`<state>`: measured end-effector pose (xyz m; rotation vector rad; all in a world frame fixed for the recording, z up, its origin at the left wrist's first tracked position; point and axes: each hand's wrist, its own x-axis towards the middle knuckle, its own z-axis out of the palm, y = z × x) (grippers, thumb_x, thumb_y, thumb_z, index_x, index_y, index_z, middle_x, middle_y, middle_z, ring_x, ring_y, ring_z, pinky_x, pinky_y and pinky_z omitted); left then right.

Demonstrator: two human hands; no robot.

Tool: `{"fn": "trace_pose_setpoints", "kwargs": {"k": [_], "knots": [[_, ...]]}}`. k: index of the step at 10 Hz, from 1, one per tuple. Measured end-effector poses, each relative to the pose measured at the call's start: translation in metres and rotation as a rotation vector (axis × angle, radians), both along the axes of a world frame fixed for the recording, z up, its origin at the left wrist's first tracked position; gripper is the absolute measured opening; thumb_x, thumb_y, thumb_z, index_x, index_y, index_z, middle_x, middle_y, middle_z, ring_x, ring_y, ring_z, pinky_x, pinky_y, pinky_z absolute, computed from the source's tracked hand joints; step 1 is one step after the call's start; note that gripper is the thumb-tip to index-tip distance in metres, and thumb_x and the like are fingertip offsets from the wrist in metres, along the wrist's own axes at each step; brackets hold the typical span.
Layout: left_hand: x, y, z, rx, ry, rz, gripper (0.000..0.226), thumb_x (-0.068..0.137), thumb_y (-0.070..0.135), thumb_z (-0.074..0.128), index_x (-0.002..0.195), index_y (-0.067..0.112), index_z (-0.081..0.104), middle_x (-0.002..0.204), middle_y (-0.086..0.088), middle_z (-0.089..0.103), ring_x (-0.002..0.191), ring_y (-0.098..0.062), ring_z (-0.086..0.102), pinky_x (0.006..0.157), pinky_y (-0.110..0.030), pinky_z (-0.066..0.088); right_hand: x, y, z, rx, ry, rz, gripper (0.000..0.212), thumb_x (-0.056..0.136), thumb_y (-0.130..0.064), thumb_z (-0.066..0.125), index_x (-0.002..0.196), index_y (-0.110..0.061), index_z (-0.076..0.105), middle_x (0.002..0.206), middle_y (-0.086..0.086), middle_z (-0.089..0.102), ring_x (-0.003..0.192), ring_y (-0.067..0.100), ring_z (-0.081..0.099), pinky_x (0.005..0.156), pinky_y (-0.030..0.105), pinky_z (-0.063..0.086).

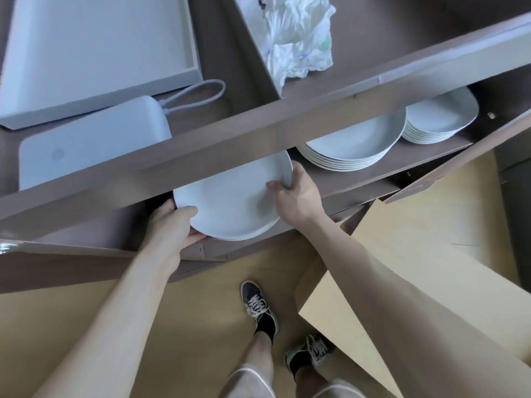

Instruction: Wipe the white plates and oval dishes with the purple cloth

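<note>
White plate: round, glossy, face up, at shelf front, gripped at opposite rims by left hand, right hand. Plate stack just right; oval dish stack beyond.

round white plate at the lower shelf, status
Grip on round white plate rim: left hand, right hand. Plate partly under brown shelf board. No purple cloth in view.
</note>
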<state>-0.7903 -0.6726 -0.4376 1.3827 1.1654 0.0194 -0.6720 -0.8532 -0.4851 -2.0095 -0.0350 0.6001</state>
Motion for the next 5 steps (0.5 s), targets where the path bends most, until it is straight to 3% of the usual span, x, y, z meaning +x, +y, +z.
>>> {"fn": "trace_pose_setpoints", "kwargs": {"k": [1, 2, 3, 4, 5], "knots": [[0.014, 0.006, -0.007, 0.013, -0.006, 0.056, 0.035, 0.099, 0.005, 0.053, 0.126, 0.022, 0.066, 0.120, 0.003, 0.072, 0.102, -0.023, 0.072, 0.081, -0.036, 0.059, 0.014, 0.013, 0.001, 0.007, 0.013, -0.035, 0.013, 0.093, -0.025, 0.056, 0.102, -0.031, 0.048, 0.089, -0.015, 0.058, 0.096, 0.022, 0.057, 0.066, 0.027, 0.040], [0.027, 0.012, -0.011, -0.020, -0.078, 0.143, 0.028, 0.102, 0.010, 0.053, 0.125, 0.020, 0.065, 0.116, 0.002, 0.074, 0.102, -0.019, 0.071, 0.080, -0.031, 0.060, 0.025, 0.024, 0.006, 0.095, 0.058, -0.064, 0.026, 0.092, -0.026, 0.055, 0.118, -0.023, 0.057, 0.097, -0.012, 0.060, 0.095, 0.015, 0.054, 0.074, 0.018, 0.040], [0.027, 0.019, -0.024, -0.085, -0.093, 0.121, 0.042, 0.109, 0.000, 0.027, 0.150, -0.004, 0.038, 0.152, -0.022, 0.047, 0.138, -0.031, 0.050, 0.113, -0.031, 0.043, 0.029, 0.027, 0.016, 0.230, 0.102, -0.090, 0.045, 0.089, -0.027, 0.055, 0.132, -0.014, 0.057, 0.108, -0.012, 0.061, 0.098, 0.008, 0.055, 0.083, 0.013, 0.037], [0.028, 0.018, -0.024, -0.024, -0.128, 0.061, 0.043, 0.110, 0.001, 0.024, 0.152, -0.008, 0.028, 0.157, -0.023, 0.038, 0.146, -0.031, 0.041, 0.117, -0.028, 0.038, 0.026, 0.017, 0.024, 0.255, 0.129, -0.129, 0.038, 0.094, -0.022, 0.060, 0.132, -0.016, 0.061, 0.116, -0.012, 0.067, 0.099, 0.000, 0.061, 0.090, 0.019, 0.042], [0.025, -0.004, -0.016, 0.102, -0.133, 0.074, 0.033, 0.107, 0.018, 0.045, 0.139, 0.020, 0.051, 0.137, 0.001, 0.058, 0.127, -0.019, 0.057, 0.111, -0.032, 0.044, 0.003, -0.011, 0.020, 0.269, 0.178, -0.177, 0.053, 0.097, -0.025, 0.063, 0.148, -0.019, 0.050, 0.143, -0.009, 0.057, 0.125, 0.009, 0.055, 0.106, 0.028, 0.042]]}}
